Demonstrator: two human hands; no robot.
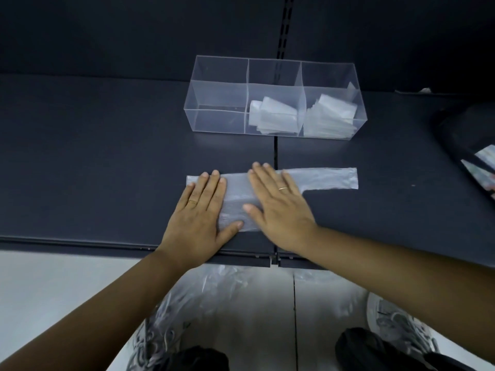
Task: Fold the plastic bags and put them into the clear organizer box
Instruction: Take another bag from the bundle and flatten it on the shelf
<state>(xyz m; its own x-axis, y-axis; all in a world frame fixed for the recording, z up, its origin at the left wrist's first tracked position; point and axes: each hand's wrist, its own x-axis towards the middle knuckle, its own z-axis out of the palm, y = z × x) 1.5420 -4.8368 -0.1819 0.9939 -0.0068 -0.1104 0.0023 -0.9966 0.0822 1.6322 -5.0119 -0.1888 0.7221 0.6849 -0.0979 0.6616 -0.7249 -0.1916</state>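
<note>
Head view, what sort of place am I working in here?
Likely a shop or stockroom: the dark shelf with a slotted upright in its back panel looks like store shelving, above a pale floor.

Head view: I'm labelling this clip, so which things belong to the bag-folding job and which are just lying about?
Job: flat bag under left hand and right hand; clear box; folded bags in its middle and right sections; loose bags on floor.
Lying about: dark bag at right; shoes.

Left hand (199, 212) and right hand (278, 207) are resting on the plastic bag (321, 178); the organizer box (214, 121) is sitting behind it.
</note>
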